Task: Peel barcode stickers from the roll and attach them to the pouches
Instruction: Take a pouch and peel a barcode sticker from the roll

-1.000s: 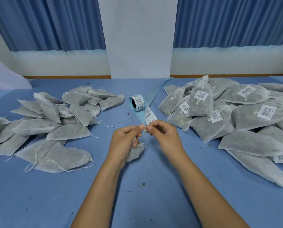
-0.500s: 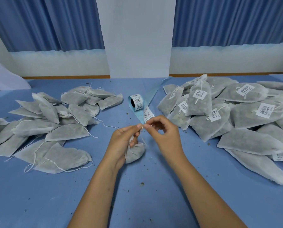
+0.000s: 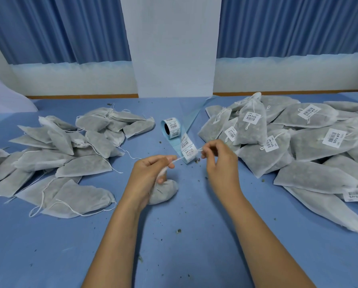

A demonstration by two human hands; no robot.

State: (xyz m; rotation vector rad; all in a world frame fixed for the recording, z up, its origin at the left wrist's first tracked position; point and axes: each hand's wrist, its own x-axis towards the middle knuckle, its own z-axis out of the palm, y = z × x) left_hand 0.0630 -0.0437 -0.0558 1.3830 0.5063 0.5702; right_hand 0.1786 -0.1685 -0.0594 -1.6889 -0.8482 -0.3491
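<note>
My left hand (image 3: 151, 175) grips the gathered neck of a grey fabric pouch (image 3: 165, 191) that rests on the blue table. A white drawstring (image 3: 180, 159) runs taut from that neck to my right hand (image 3: 219, 161), which pinches its far end. Just behind the string lies the sticker roll (image 3: 170, 128), its light blue backing strip (image 3: 186, 148) unrolled toward me with barcode stickers on it. Neither hand touches the roll.
A heap of unlabelled grey pouches (image 3: 55, 156) with loose strings covers the left of the table. A bigger heap of pouches with barcode stickers (image 3: 294, 146) fills the right. A white pillar (image 3: 174, 48) and blue curtains stand behind. Dark crumbs dot the blue table (image 3: 184, 235).
My hands were together at the pouch's neck. The right hand has drawn away to the right, and the drawstring is now stretched between the two hands.
</note>
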